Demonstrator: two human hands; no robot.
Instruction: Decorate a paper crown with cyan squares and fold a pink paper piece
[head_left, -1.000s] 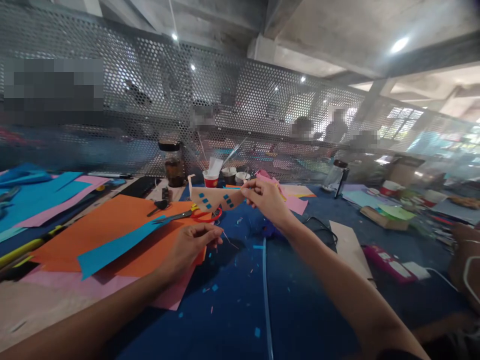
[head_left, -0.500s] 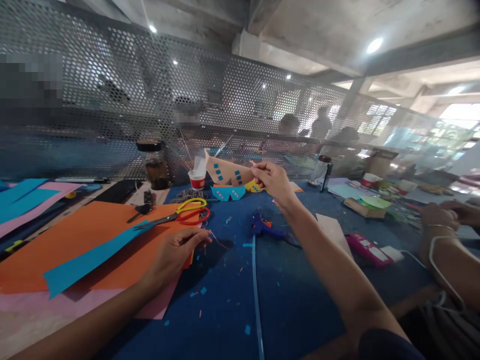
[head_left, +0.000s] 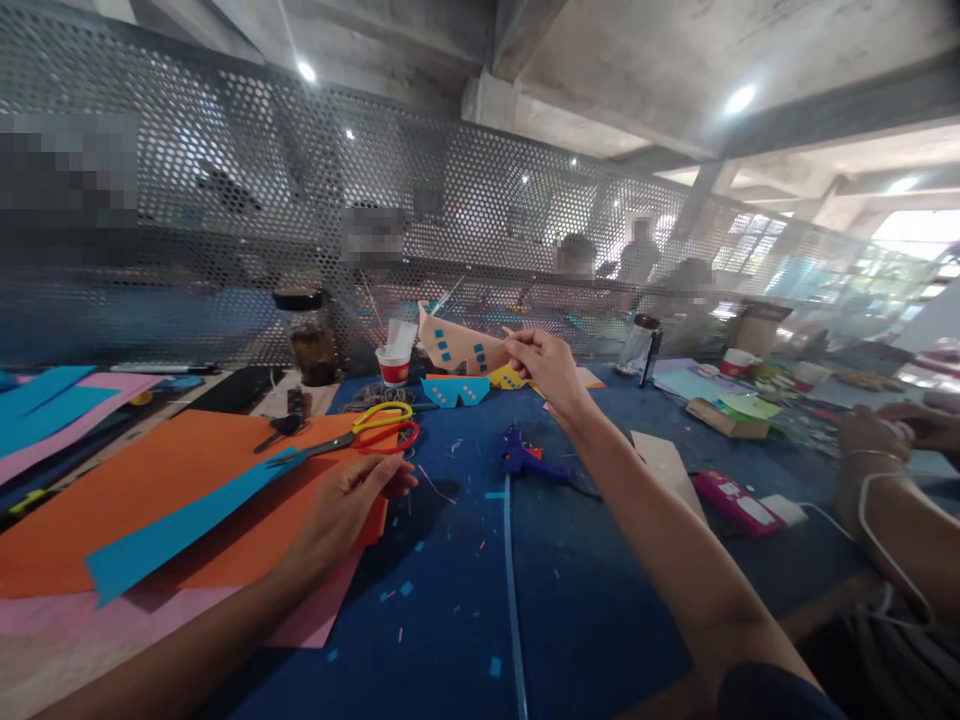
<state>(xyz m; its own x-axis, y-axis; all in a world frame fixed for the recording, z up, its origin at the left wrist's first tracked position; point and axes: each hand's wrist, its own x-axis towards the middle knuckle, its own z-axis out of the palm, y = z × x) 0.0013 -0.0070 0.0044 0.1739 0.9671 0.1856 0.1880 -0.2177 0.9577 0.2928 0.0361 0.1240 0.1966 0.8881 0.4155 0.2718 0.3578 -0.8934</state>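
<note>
While my right hand [head_left: 544,365] is clamped by thumb and fingertips on the right end of the tan paper cutout [head_left: 457,350], the piece is held raised toward the far side of the surface [head_left: 592,610], its small blue squares facing me. Directly below it in view stands the blue paper cutout [head_left: 455,391] with pink marks; whether the two touch, I cannot tell. The yellow paper cutout [head_left: 508,378] is just beside the blue one, to its right. My left hand [head_left: 360,500] is positioned apart from the right, over the edge of the orange paper [head_left: 195,460], fingers bent toward the thumb; I cannot tell whether anything is between them. Just beyond it are the scissors [head_left: 343,441], blades at the end of the blue paper strip [head_left: 187,530]. The glue gun [head_left: 519,457] lies between my forearms, with paper scraps near it.
</note>
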